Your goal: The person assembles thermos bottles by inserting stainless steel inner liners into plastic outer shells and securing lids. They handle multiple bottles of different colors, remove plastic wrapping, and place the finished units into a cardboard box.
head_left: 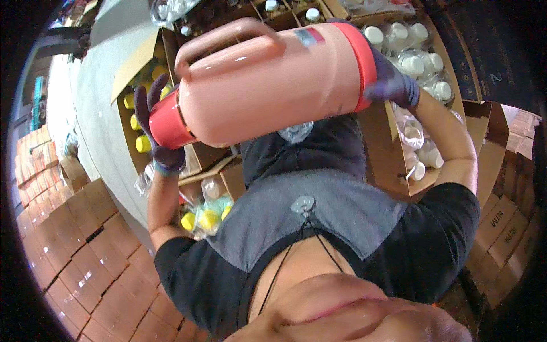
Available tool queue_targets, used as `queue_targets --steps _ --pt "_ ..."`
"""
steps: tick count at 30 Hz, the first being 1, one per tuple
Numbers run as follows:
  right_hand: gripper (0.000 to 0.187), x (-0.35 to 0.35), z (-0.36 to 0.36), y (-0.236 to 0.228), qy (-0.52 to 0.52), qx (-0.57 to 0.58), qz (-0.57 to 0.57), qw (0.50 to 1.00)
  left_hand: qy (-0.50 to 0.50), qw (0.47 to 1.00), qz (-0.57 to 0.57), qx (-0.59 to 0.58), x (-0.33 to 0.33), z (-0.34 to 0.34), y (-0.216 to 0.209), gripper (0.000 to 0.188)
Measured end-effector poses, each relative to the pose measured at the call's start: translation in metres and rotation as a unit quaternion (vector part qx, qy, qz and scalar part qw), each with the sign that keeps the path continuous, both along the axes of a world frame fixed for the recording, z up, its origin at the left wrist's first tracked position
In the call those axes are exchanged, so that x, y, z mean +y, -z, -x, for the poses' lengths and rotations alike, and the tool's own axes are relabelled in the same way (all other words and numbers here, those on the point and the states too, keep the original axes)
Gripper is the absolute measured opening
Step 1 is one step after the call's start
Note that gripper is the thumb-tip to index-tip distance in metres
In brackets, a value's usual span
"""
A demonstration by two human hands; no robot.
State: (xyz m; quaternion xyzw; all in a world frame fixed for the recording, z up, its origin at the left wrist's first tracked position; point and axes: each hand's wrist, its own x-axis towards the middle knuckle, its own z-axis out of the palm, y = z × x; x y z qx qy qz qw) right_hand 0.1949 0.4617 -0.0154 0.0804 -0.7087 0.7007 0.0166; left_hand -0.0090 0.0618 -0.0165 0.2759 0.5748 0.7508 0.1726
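A large pink thermos jug (268, 85) lies sideways in the air before me, with its looped handle on the far side. Its red cap (168, 122) points left and its red base faces right. My left hand (165, 158), in a purple glove, cups the cap from the left, some fingers sticking up past it. Against the base end, my gloved right hand (399, 82) grips the jug; part of its fingers are hidden behind it. A clear plastic wrapping (296, 132) shows just below the jug.
An open carton on the right holds several white-capped, plastic-wrapped items (416, 64). Yellow-capped items (142, 143) fill a carton at the left, and more yellow caps (208, 219) show in a nearer box. Stacked brown cartons (102, 262) rise at the lower left.
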Motion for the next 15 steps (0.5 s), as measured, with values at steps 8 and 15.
queue_targets --steps 8,15 --pt "0.107 -0.005 0.001 0.038 -0.004 -0.204 0.279 0.938 0.034 0.987 0.040 0.152 0.027 0.003 -0.034 0.090" --pt "0.092 -0.006 0.003 0.023 0.031 -0.116 -0.011 0.993 0.040 0.950 0.047 -0.306 0.017 0.018 -0.023 0.096"
